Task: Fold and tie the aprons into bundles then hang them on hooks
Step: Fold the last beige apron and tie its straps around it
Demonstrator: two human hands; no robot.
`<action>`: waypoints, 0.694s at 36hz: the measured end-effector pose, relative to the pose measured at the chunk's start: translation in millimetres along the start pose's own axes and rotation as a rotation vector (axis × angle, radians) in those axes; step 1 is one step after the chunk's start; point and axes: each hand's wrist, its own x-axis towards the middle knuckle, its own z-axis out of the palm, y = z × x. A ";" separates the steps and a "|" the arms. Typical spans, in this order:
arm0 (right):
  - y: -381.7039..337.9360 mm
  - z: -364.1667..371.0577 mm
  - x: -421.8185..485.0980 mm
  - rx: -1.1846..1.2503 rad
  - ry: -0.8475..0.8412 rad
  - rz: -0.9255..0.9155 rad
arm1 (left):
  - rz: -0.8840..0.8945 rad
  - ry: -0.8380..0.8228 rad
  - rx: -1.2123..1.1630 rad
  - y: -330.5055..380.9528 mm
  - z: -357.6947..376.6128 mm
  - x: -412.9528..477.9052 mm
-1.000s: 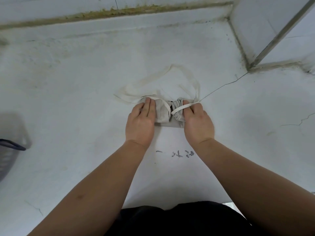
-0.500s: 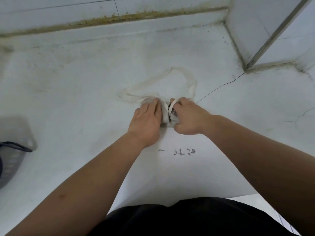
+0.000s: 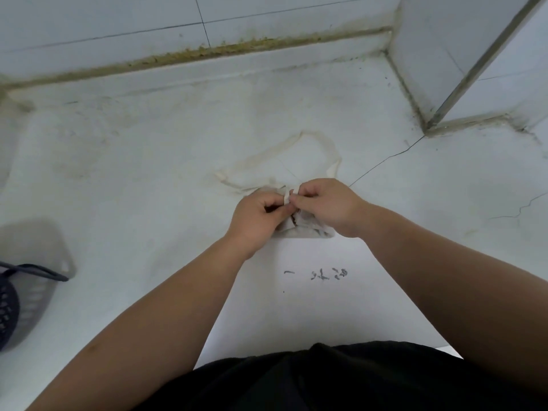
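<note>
The bundle lies on the desk just beyond the ink marks, with the left hand and right hand each keeping a grip clamped on the strap over it. Should either pinch slip before the knot tightens, the wrap would likely slacken and the folds spring open.

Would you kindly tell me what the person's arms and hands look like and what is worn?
The left forearm and right forearm are bare, with no sleeves in view. The left hand and right hand wear no gloves, and no ring, watch or bracelet shows. A black garment covers the body at the bottom edge.
</note>
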 end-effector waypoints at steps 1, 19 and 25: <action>-3.4 2.2 1.8 -0.006 0.002 0.000 | -0.033 0.004 -0.052 -0.3 -1.2 -0.4; -16.2 -1.8 8.1 0.035 0.030 -0.172 | -0.212 -0.237 0.096 27.4 -0.6 8.6; -28.8 -10.6 14.1 -0.015 -0.130 -0.023 | -0.211 -0.185 0.001 28.9 -3.9 9.6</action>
